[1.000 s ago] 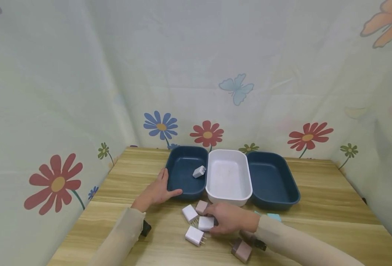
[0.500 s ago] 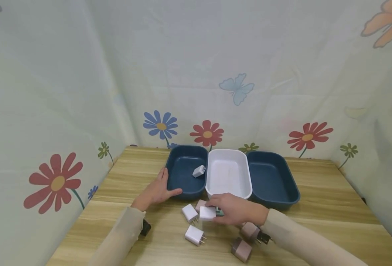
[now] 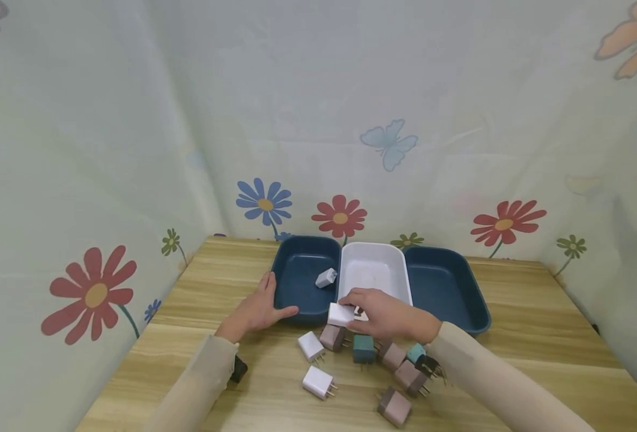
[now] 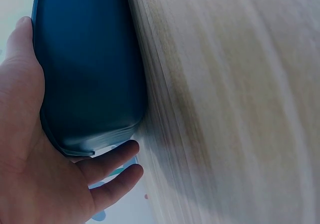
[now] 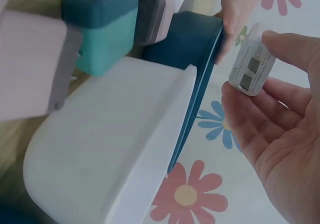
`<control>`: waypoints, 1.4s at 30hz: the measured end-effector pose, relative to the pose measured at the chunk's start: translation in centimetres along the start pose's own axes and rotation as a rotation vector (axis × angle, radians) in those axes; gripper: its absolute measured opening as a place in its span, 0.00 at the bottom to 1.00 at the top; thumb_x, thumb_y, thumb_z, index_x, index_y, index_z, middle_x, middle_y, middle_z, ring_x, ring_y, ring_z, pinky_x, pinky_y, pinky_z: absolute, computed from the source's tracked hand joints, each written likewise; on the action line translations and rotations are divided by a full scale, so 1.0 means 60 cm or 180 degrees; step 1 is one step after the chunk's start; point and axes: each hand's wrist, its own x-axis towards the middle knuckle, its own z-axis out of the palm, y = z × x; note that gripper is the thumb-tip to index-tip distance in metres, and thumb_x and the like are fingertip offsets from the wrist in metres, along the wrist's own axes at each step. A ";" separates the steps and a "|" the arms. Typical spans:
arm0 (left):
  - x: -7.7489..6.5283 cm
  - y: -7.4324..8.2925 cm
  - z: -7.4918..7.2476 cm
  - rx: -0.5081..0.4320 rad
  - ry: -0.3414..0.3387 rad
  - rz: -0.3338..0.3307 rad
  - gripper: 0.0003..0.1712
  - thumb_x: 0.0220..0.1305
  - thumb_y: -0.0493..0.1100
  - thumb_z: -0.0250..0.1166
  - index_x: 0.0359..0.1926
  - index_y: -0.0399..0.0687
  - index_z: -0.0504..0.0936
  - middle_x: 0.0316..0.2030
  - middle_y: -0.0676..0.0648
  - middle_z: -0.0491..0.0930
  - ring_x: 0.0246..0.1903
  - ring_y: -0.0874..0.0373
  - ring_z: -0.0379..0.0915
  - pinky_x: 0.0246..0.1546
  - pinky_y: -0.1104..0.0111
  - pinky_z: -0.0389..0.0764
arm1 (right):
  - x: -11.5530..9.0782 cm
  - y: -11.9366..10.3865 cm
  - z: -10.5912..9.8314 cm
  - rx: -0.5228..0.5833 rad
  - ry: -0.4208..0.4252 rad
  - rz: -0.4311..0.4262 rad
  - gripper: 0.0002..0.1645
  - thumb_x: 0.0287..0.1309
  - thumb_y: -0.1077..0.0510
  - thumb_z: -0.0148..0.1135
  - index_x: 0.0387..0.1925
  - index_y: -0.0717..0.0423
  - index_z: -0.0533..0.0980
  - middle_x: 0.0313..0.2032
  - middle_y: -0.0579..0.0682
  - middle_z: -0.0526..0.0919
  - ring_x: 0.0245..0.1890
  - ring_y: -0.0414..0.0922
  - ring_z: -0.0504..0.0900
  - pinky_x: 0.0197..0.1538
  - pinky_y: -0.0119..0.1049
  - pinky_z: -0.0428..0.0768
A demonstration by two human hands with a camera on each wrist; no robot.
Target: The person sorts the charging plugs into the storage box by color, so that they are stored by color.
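Note:
My right hand (image 3: 391, 315) pinches a white USB wall charger (image 3: 341, 314) between thumb and fingers, raised at the front rim of the white bin. In the right wrist view the face of this charger (image 5: 252, 66) shows two USB ports. My left hand (image 3: 256, 309) rests against the front left corner of the left dark blue bin (image 3: 283, 264), thumb at its front and fingers along its side. In the left wrist view, two fingers of that hand (image 4: 45, 149) extend past the wall of the blue bin (image 4: 90, 63). Another white charger (image 3: 326, 278) lies inside this bin.
The white bin (image 3: 372, 252) stands between the two blue ones, with the right blue bin (image 3: 442, 288) beside it. On the wooden table lie white chargers (image 3: 318, 382), several pinkish ones (image 3: 395, 407) and teal ones (image 3: 364, 348). A flowered curtain (image 3: 318, 120) hangs behind.
My right hand has lifted the white charger off the table and carried it forward to the bins, uncovering a teal charger and pinkish ones. The left hand has stayed in place.

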 end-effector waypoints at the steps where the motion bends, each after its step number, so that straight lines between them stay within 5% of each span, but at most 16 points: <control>1: 0.000 0.000 0.000 -0.0003 0.0002 0.0009 0.65 0.54 0.71 0.60 0.72 0.31 0.39 0.72 0.33 0.37 0.66 0.37 0.52 0.61 0.50 0.61 | 0.001 0.003 -0.001 -0.0036 0.0021 0.0006 0.25 0.58 0.50 0.64 0.56 0.54 0.74 0.47 0.45 0.78 0.41 0.38 0.75 0.45 0.31 0.76; 9: 0.001 0.005 0.000 -0.0003 -0.0016 -0.0025 0.65 0.54 0.70 0.61 0.72 0.32 0.38 0.72 0.34 0.36 0.67 0.38 0.51 0.62 0.49 0.60 | 0.019 0.017 -0.009 -0.0221 0.0080 0.0003 0.24 0.57 0.52 0.66 0.54 0.56 0.75 0.46 0.48 0.79 0.40 0.41 0.76 0.45 0.33 0.77; 42: 0.001 0.000 0.000 -0.0007 0.0002 -0.0047 0.68 0.50 0.76 0.59 0.72 0.33 0.38 0.72 0.35 0.37 0.67 0.39 0.50 0.62 0.49 0.60 | 0.096 0.044 -0.006 -0.0011 -0.0047 0.0301 0.25 0.55 0.55 0.68 0.54 0.57 0.76 0.46 0.51 0.80 0.42 0.44 0.78 0.48 0.36 0.77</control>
